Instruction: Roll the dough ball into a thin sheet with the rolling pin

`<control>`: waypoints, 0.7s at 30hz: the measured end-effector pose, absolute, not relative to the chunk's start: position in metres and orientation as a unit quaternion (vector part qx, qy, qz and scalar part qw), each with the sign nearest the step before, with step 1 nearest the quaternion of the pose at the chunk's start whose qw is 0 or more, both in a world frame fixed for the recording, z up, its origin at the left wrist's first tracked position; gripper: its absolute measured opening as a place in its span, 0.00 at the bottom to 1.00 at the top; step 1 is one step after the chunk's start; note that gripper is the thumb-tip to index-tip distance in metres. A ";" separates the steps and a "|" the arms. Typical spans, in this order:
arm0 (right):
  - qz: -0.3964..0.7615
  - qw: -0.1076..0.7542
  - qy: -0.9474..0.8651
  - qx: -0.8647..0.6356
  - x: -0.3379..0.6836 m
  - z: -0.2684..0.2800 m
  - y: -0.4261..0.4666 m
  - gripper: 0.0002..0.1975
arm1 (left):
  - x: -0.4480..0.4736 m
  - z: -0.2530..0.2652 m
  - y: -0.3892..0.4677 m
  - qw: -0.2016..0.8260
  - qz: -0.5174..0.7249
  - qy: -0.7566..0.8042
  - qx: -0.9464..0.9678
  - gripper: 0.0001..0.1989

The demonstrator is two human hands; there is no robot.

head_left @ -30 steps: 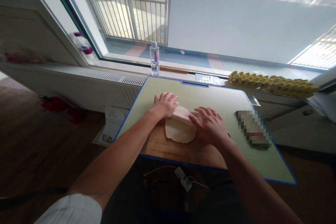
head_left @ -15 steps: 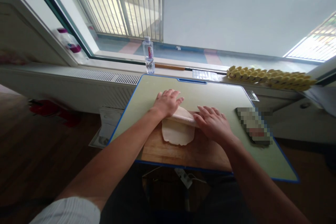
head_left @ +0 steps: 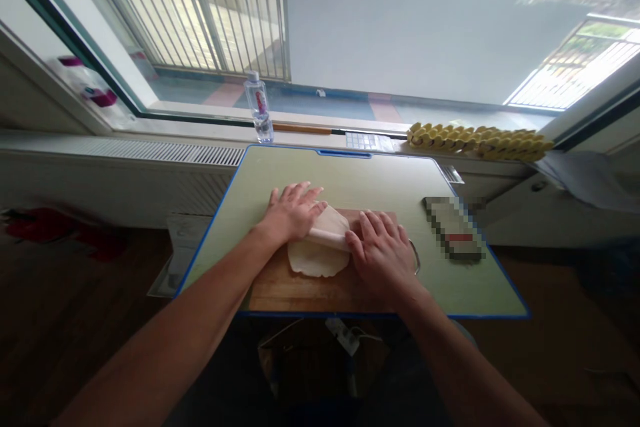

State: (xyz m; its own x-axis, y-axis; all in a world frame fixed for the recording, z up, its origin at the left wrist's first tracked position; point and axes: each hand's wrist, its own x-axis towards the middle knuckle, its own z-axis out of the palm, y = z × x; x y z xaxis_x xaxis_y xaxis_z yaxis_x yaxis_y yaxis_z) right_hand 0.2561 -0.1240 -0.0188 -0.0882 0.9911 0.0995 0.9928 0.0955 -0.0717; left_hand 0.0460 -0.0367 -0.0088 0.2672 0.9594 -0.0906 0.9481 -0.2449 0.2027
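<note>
A pale rolling pin [head_left: 330,239] lies across a flat, roundish sheet of dough [head_left: 318,264] on a wooden board [head_left: 300,293]. My left hand [head_left: 293,211] rests on the pin's left end, open, with its fingers stretched forward and spread. On the right end lies the palm of my right hand [head_left: 383,247], its fingers also extended. Both hands cover the ends of the pin, so only its middle shows. Dough shows on both the near and far sides of the pin. A metal handle [head_left: 416,257] curves out from the board's right side.
The board lies on a pale green table [head_left: 280,167] with a blue edge. A phone-like object [head_left: 453,230], partly blurred out, lies at the right. Along the windowsill are a water bottle [head_left: 259,110], a white gridded item [head_left: 369,141] and yellow egg cartons [head_left: 475,140].
The pin and both hands have shifted slightly toward me across the dough. The view has turned a little to the right, so the board's handle now shows.
</note>
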 end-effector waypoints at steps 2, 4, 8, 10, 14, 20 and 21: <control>-0.010 0.063 -0.739 -0.671 0.255 -0.019 -0.128 0.32 | 0.045 -0.010 -0.042 0.107 0.029 0.607 0.787 0.33; -0.015 0.065 -0.740 -0.669 0.252 -0.018 -0.134 0.33 | 0.044 -0.011 -0.050 0.099 0.036 0.610 0.785 0.33; -0.016 0.079 -0.744 -0.663 0.248 -0.017 -0.155 0.32 | 0.041 -0.013 -0.073 0.068 0.054 0.619 0.781 0.31; -0.013 0.093 -0.747 -0.658 0.247 -0.020 -0.166 0.32 | 0.039 -0.013 -0.088 0.047 0.067 0.622 0.779 0.31; -0.021 0.123 -0.748 -0.651 0.246 -0.030 -0.182 0.32 | 0.037 -0.014 -0.112 0.009 0.096 0.624 0.775 0.29; -0.023 0.098 -0.742 -0.663 0.244 -0.022 -0.162 0.32 | 0.039 -0.015 -0.095 0.033 0.090 0.633 0.769 0.30; -0.024 0.092 -0.744 -0.662 0.244 -0.020 -0.154 0.33 | 0.040 -0.014 -0.087 0.047 0.085 0.633 0.768 0.30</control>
State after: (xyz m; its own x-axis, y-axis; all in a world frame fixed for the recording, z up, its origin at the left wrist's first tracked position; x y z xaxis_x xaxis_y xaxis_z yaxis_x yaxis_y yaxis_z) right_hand 0.2438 -0.1545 -0.0198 -0.1073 0.9798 0.1686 0.9888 0.1229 -0.0850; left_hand 0.0400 -0.0865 -0.0144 0.1847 0.9803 0.0707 0.9644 -0.1946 0.1789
